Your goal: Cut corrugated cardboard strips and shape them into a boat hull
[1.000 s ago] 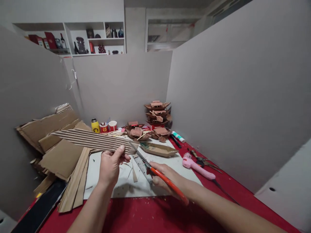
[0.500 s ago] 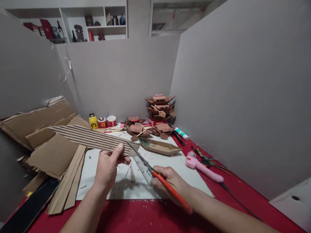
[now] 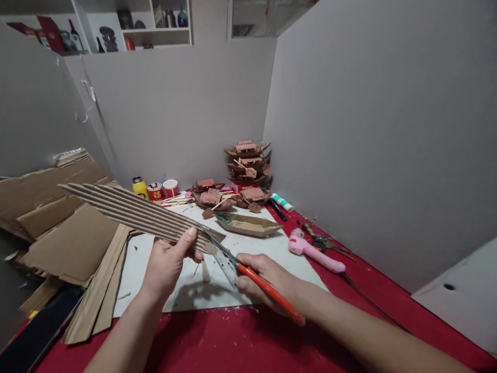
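A long strip of corrugated cardboard (image 3: 128,212) with its ridges showing points up to the left above the table. My left hand (image 3: 166,264) pinches it near its right end, thumb on top. In my right hand (image 3: 264,277) is a pair of scissors (image 3: 267,292) with orange-red handles. The dark blades lie across the strip's right end, just beyond my left thumb; how far they are apart is hard to see. Behind the hands, a boat-shaped cardboard hull (image 3: 248,226) rests on a white sheet (image 3: 143,298). A small cardboard sliver (image 3: 205,272) lies below the blades.
Large cardboard pieces (image 3: 73,243) are heaped at the left, beside a dark flat device (image 3: 42,331). Several brown model boats (image 3: 248,150) stand stacked at the back. A pink corded tool (image 3: 316,256) lies on the red tablecloth (image 3: 217,347). Paper cups (image 3: 170,188) and a yellow bottle (image 3: 140,188) stand behind.
My view has shifted a little to the right and down. Both hands keep their holds on strip and scissors, and the blades stay at the strip's right end.
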The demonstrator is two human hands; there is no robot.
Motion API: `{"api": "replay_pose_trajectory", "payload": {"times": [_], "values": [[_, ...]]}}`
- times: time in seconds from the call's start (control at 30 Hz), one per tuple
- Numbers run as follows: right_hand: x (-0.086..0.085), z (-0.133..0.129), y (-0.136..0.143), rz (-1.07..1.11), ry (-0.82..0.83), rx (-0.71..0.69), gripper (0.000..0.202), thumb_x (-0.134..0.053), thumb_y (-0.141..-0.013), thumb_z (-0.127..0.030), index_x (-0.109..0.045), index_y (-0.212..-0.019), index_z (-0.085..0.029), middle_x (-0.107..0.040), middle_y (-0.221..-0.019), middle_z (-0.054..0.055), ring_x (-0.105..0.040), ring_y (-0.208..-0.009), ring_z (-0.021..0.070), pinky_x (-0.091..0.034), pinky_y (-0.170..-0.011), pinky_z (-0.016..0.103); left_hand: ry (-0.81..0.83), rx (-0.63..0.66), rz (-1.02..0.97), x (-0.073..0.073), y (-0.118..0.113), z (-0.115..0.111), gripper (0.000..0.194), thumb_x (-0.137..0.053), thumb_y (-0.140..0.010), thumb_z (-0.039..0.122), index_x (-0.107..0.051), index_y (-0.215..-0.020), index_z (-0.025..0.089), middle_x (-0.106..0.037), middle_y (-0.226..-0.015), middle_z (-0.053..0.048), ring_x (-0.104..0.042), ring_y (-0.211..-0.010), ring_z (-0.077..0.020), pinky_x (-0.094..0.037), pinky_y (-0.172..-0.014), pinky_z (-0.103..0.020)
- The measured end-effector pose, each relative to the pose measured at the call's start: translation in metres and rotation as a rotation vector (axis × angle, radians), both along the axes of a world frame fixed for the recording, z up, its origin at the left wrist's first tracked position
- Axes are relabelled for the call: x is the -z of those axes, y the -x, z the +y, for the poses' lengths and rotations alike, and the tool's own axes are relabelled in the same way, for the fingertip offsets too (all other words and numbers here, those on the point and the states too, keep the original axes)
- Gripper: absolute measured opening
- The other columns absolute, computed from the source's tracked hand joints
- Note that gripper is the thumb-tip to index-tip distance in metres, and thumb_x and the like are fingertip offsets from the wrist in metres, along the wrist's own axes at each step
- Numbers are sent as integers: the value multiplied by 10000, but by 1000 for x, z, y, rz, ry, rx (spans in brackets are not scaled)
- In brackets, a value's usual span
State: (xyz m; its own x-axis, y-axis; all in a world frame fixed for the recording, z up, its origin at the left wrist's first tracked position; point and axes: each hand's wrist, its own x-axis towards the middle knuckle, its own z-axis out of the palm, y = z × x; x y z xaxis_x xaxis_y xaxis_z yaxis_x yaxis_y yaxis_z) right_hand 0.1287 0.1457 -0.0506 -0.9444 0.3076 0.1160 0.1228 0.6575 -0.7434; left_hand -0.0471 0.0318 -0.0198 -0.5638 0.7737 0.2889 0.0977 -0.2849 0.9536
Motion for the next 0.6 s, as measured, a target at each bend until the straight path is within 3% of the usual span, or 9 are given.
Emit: {"api": "replay_pose_trajectory", "payload": {"times": [0.17,0.3,0.43,0.53,0.6], "values": [[12,-5,6,126,247,-15,428,-492,-825,-578,-392,-682,-187,-331,-601,-55,-274,-539,83,-267,-485,212,-10,16,-56,2,5,1,234,-669,-760,324,-618,-608,155,-567,-566,5,-530,-470,-111,-459,-442,-234],[16,-8,9,169,307,13,410,-582,-791,-512,-394,-639,-182,-320,-570,-64,-255,-518,69,-258,-469,206,4,51,-87,2,6,1,231,-684,-747,315,-626,-599,147,-559,-567,5,-518,-455,-103,-459,-427,-234],[17,-8,10,232,397,57,454,-610,-751,-563,-403,-626,-179,-319,-539,-71,-248,-480,55,-230,-420,192,24,132,-149,1,5,1,203,-703,-728,305,-645,-632,135,-573,-595,2,-510,-449,-93,-463,-423,-228],[18,-6,12,292,570,138,475,-562,-762,-625,-415,-663,-185,-348,-494,-81,-269,-392,45,-225,-355,181,-31,70,-191,4,-1,4,209,-680,-753,352,-665,-727,145,-630,-674,-14,-566,-531,-123,-491,-477,-243],[16,-5,13,322,674,159,464,-564,-766,-622,-459,-694,-175,-454,-500,-59,-354,-361,53,-273,-341,179,11,8,-194,11,-10,6,279,-629,-787,424,-697,-820,156,-682,-792,-43,-618,-632,-158,-522,-563,-275]]}}
